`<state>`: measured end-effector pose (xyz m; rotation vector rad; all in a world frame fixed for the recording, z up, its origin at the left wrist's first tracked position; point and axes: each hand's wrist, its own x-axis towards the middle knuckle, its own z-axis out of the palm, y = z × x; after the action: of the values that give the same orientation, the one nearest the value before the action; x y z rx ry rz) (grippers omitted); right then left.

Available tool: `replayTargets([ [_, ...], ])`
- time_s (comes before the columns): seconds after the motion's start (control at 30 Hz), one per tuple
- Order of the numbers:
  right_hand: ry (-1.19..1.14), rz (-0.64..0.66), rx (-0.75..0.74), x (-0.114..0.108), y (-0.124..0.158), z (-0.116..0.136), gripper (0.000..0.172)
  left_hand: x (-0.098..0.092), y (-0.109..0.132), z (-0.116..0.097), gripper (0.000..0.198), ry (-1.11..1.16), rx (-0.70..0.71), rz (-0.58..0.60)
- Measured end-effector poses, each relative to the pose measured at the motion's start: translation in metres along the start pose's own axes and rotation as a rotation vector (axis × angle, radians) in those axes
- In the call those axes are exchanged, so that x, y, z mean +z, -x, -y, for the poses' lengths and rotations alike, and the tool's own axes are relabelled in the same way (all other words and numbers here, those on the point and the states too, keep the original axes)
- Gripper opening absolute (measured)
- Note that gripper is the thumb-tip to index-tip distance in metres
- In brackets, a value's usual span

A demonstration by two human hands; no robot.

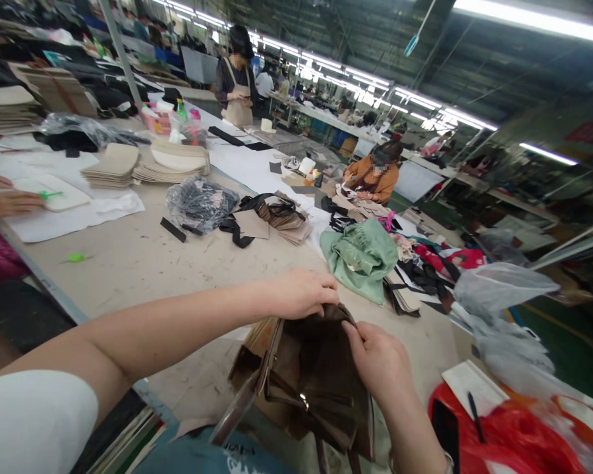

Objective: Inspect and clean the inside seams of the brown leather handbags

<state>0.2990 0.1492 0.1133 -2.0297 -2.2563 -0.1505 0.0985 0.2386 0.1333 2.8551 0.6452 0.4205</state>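
Observation:
A dark brown handbag [316,368] lies at the table's near edge, its mouth spread so that the brown lining shows. My left hand [301,293] grips the far rim of the bag with bent fingers. On the right side, my right hand [378,352] pinches the same rim between thumb and fingers. A brown strap [234,408] hangs from the bag toward my lap. Small shiny metal parts glint on the near side. The fingertips of both hands are partly hidden by the bag's edge.
A green cloth [360,253] lies beyond my hands. Stacked beige panels [111,164] and a clear plastic bundle [200,201] are on the table [143,276]. Red plastic bags [514,428] and a phone [445,428] sit at right. A co-worker's hands [4,197] work at far left.

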Motion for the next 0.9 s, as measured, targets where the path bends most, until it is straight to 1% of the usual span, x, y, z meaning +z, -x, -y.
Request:
replayTargets([
  [0.2, -0.085, -0.003, -0.012, 0.003, 0.002, -0.006, 0.05, 0.007, -0.006, 0.001, 0.016, 0.015, -0.061, -0.025],
  [0.27, -0.133, 0.018, -0.008, 0.001, 0.002, -0.006, 0.046, 0.009, -0.007, 0.002, 0.014, 0.034, -0.068, -0.039],
  [0.37, -0.175, 0.045, 0.0, -0.003, -0.002, -0.004, 0.034, 0.01, -0.008, 0.002, 0.011, 0.049, -0.09, -0.051],
  [0.53, -0.183, 0.012, -0.037, -0.004, -0.014, 0.0, 0.027, 0.011, -0.01, 0.001, 0.01, 0.048, -0.152, -0.041],
  [0.7, -0.169, -0.03, -0.094, 0.0, -0.023, -0.001, 0.033, 0.013, -0.012, 0.0, 0.009, 0.038, -0.197, -0.066],
  [0.8, -0.142, -0.033, -0.085, 0.0, -0.023, -0.001, 0.034, 0.014, -0.013, -0.001, 0.008, 0.046, -0.202, -0.091],
  [0.9, -0.084, -0.034, -0.068, 0.0, -0.024, 0.0, 0.036, 0.015, -0.015, -0.002, 0.009, 0.052, -0.209, -0.091],
])
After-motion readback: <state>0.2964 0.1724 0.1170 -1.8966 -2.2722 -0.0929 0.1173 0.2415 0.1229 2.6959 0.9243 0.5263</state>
